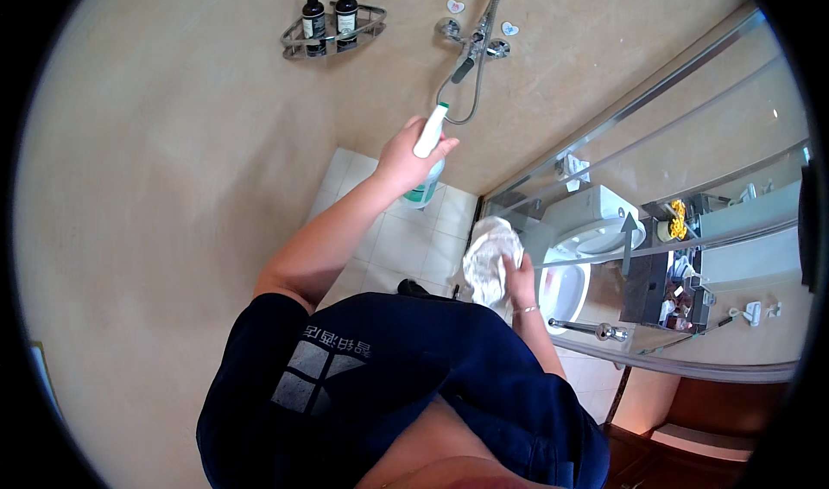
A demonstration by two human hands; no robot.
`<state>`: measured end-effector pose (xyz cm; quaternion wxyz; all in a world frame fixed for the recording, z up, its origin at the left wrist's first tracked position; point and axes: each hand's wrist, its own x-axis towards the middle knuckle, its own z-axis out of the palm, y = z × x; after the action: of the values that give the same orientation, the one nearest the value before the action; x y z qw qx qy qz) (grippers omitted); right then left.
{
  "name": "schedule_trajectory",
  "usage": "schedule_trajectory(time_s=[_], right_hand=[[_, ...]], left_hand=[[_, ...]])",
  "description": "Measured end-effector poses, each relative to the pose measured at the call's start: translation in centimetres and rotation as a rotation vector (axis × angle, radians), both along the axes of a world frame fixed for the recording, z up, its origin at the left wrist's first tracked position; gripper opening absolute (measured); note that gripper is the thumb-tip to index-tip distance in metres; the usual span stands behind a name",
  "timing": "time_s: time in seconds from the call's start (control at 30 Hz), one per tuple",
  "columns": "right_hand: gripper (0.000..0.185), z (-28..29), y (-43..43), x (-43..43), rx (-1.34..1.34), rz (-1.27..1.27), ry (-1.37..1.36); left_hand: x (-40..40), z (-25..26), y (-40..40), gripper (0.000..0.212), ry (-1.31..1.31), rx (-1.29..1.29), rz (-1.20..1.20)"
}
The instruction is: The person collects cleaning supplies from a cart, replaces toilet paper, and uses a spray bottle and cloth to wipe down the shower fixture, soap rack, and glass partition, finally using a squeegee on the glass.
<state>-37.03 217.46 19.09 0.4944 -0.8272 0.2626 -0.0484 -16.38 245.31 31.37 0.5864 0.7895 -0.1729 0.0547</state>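
Observation:
My left hand (400,155) is wrapped around the neck of a spray bottle (430,134). The bottle has a white trigger head with a green nozzle, and green shows on its clear body below. It is held out in front of the wall-mounted shower mixer (478,43) and its looping metal hose (478,100), apart from both as far as I can tell. Lower and to the right, my right hand (520,281) grips a bunched white cloth (489,256), close to the glass shower screen (537,230). The cloth covers some of its fingers.
Two dark pump bottles (330,22) stand on a metal corner shelf (366,34). White floor tiles (401,239) lie below my arms. The glass has a metal handle (586,328); beyond it are a toilet (589,223) and a dark counter (638,298) with small items.

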Motion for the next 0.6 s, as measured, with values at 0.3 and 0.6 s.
schedule_trajectory(time_s=[0.3,0.6], right_hand=[[0.041,13.1,-0.9,21.2,0.128,0.03,-0.642],[0.039,14.7,-4.0,48.3,-1.52,1.054,-0.318]], left_hand=[[5.1,-3.7,3.1,0.029,0.012,-0.018,0.034],[7.9,-6.1,7.6,0.022,0.439,0.057,0.281]])
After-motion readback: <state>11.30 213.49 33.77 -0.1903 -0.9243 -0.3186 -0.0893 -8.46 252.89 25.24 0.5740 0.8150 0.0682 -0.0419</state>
